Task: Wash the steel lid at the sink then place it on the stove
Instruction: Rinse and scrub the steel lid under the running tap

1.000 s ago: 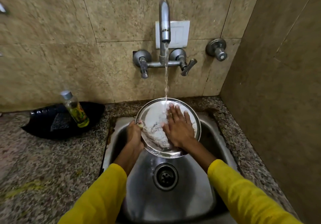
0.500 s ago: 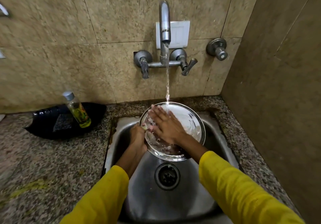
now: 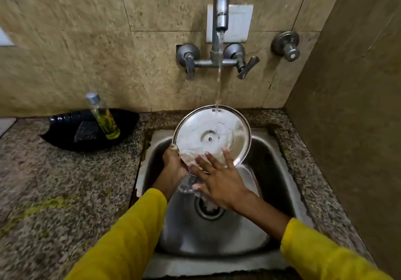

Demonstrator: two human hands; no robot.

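Note:
The round steel lid [image 3: 213, 134] is held tilted over the steel sink [image 3: 269, 149], its inner face toward me. Water from the tap [image 3: 220, 14] streams onto its upper edge and runs off the lower edge. My left hand [image 3: 173, 166] grips the lid's lower-left rim, thumb on the rim. My right hand [image 3: 219, 179] is spread flat with the fingers apart, its fingertips touching the lid's lower edge. The stove is not in view.
A speckled granite counter [image 3: 65, 192] surrounds the sink. On it at the back left lies a black tray [image 3: 71, 132] with a scrubber and a clear bottle of yellow-green liquid [image 3: 104, 116]. Tiled walls close in behind and at right. The drain [image 3: 208, 210] sits below my right hand.
The foam has been rinsed off the lid. My right hand has slid from the lid's centre down to its lower edge. My left hand keeps its grip.

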